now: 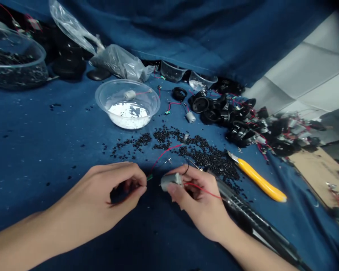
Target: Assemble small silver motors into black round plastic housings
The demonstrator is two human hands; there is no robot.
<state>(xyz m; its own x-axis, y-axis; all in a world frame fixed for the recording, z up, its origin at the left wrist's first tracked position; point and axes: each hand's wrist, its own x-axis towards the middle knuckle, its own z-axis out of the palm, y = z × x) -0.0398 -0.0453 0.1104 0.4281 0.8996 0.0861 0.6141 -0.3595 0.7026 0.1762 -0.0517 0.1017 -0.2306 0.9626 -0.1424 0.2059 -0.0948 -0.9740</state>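
In my right hand [197, 199] a small silver motor [169, 181] is gripped between thumb and fingers, its shaft pointing left. Red and black wires come off the motor's right end. Opposite it, my left hand [115, 192] pinches a tiny green circuit board [149, 177] at the fingertips. A thin red wire [166, 151] arcs up from the board toward a small pale piece among the black granules. The hands are a short gap apart above the blue cloth [147, 233]. Beneath my right hand lies a black rod-shaped tool [248, 218], partly covered.
Small black pieces [211, 158] lie scattered ahead of my hands. A clear bowl [100, 98] holds white bits and a motor. Yellow-handled cutters [260, 178] rest to the right, below a heap of black housings [237, 124]. A large tub [43, 56] stands far left near a plastic bag [118, 60].
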